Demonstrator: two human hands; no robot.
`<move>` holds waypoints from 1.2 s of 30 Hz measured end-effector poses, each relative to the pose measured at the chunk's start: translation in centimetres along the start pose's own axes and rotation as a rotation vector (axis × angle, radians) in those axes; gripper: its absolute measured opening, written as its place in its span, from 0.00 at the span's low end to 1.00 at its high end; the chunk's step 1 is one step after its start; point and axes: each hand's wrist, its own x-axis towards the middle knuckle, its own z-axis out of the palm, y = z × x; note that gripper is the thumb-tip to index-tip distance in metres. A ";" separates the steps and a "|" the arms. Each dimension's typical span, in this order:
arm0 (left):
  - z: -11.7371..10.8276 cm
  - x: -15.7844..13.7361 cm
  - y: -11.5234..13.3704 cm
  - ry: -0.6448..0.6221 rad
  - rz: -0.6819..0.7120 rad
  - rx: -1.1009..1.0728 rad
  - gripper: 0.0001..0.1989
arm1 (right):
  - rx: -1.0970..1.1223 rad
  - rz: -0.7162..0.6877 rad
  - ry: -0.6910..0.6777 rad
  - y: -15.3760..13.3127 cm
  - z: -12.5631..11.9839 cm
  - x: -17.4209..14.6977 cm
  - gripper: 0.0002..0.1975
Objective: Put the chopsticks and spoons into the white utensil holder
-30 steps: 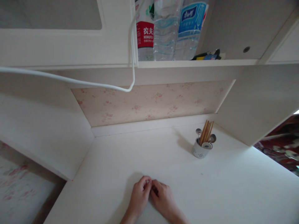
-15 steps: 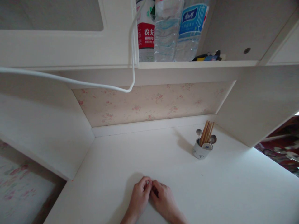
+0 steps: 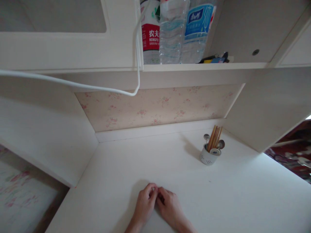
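Observation:
My left hand (image 3: 146, 198) and my right hand (image 3: 168, 204) rest together on the white tabletop (image 3: 116, 174) at the bottom middle. Their fingers are curled in, and the fingertips of one touch those of the other. No object shows in either hand. To the right and farther back stands a white utensil holder (image 3: 208, 158) with small dark marks on its side. Several wooden chopsticks (image 3: 213, 137) lean in it, along with metal spoons (image 3: 221, 144) and a white spoon (image 3: 215, 152).
Above the table, an open cabinet shelf (image 3: 175, 67) holds water bottles (image 3: 171, 35) and small dark items (image 3: 215, 59). A white cable (image 3: 97, 87) hangs in front of the cabinet. Side panels (image 3: 272, 106) border the table, with floral wallpaper (image 3: 157, 106) behind it.
The view has shifted very slightly. Both hands keep the same pose and place.

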 end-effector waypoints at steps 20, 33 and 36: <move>0.3 0.5 -1.4 -0.011 0.027 0.010 0.17 | -0.062 -0.006 0.004 1.1 1.0 0.5 0.08; 0.5 0.6 -2.6 -0.013 0.026 0.100 0.22 | -0.197 -0.019 -0.025 2.6 2.0 0.9 0.06; 0.5 0.8 -2.9 -0.009 0.023 0.136 0.24 | -0.240 -0.016 -0.051 3.0 2.2 1.1 0.06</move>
